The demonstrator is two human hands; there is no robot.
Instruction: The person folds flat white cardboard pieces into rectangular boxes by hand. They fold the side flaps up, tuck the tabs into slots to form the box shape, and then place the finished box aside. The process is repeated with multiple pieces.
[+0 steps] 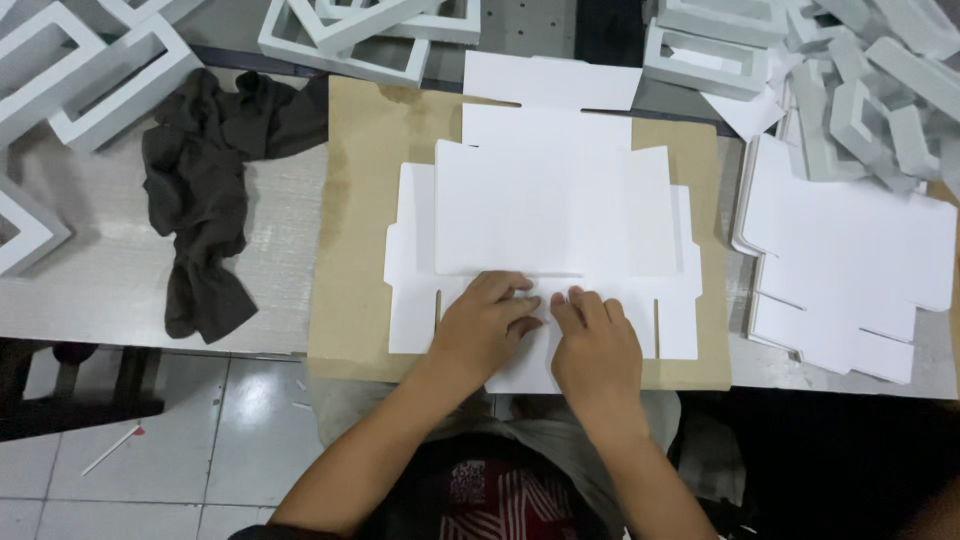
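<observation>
A flat white die-cut box blank (545,215) lies on a brown cardboard sheet (365,180) in the middle of the table. My left hand (485,325) and my right hand (595,340) rest side by side on the blank's near flap, fingertips pressing down on it close to a fold line. The fingers of both hands are bent and touch the cardboard. Part of the near flap is hidden under my hands.
A dark brown cloth (205,190) lies crumpled to the left. A stack of white box blanks (850,260) sits at the right. Grey-white rectangular frames (90,80) are piled at the back left and more frames (860,90) at the back right. Tiled floor (200,440) shows below the table's near edge.
</observation>
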